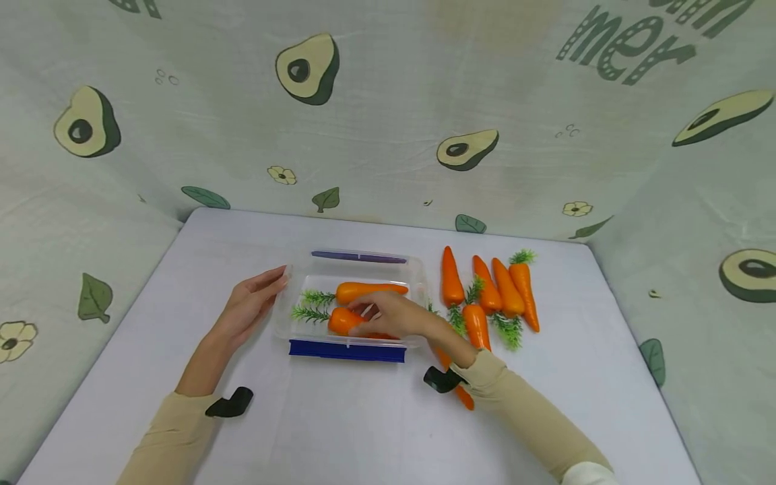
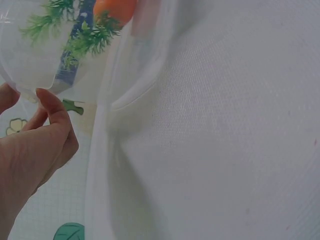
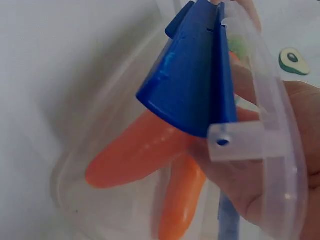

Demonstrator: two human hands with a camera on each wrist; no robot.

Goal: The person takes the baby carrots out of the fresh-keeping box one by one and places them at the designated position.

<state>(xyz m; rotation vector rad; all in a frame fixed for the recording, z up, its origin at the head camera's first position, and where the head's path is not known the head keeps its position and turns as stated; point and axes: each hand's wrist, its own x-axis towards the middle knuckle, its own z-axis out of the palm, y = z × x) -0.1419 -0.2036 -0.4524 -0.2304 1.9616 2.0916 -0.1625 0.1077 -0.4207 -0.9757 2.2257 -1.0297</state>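
Note:
A clear plastic container [image 1: 417, 269] with blue side latches stands on the table. Inside lie two orange toy carrots with green leafy tops pointing left: a rear carrot [image 1: 364, 291] and a front carrot [image 1: 341, 322]. My left hand [image 1: 245, 306] pinches the container's left rim between thumb and fingers, which the left wrist view also shows. Reaching in over the right wall, my right hand [image 1: 388, 315] grips the front carrot, its fingers curled over the body. Through the clear wall in the right wrist view, that carrot's tip [image 3: 130, 155] sticks out past the hand, partly behind a blue latch [image 3: 192, 70].
Right of the container lies a loose group of several more toy carrots [image 1: 509, 286], some partly under the right forearm. A white cloth [image 1: 327, 417] covers the table. Behind it hangs a curtain [image 1: 388, 135] printed with avocados and leaves.

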